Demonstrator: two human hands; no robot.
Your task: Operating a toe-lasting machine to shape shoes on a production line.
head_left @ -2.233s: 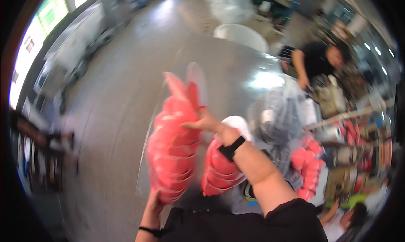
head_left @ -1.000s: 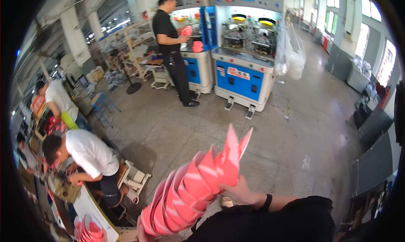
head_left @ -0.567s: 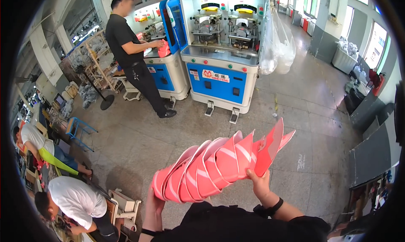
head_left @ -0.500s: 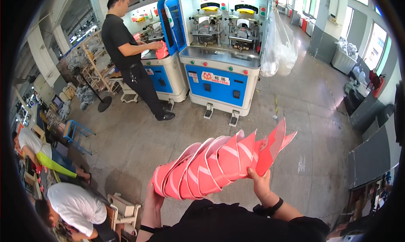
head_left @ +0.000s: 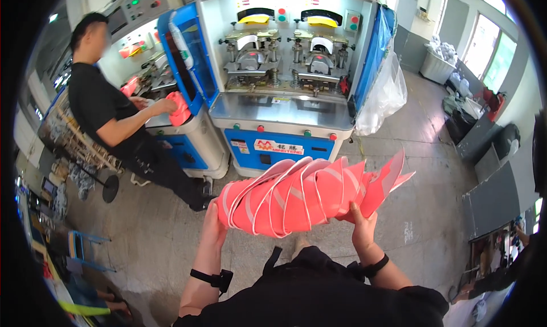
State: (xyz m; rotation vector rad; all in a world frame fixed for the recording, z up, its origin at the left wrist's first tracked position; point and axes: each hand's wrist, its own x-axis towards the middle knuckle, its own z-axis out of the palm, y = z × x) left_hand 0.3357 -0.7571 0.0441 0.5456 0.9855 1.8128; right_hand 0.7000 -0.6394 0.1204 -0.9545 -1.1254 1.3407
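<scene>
On the person's side of the machine (head_left: 279, 111), as the head view showed, a pink stack (head_left: 285, 198) of nested, white-edged pieces was held clear of the floor. Its long axis ran roughly parallel to the machine's front edge, with the pointed end (head_left: 392, 184) directed right and tilted slightly up. The left hand (head_left: 212, 227) held the blunt end; its fingers were mostly hidden. The right hand (head_left: 363, 227) gripped near the pointed end, thumb on the near face, remaining fingers out of sight behind. Seen from both hands, the stack lay inward, between them and touching each; neither hand was clearly nearer the machine.

Low on the machine's blue front panel, a wide white label (head_left: 278, 147) bore a red emblem and legible lettering. Left of it was a smaller label (head_left: 240, 147), its print too fine to read. Left of the machine, a co-worker (head_left: 108, 107) touched a pink piece (head_left: 179, 110). At the machine's right side hung a clear plastic bag (head_left: 383, 99).
</scene>
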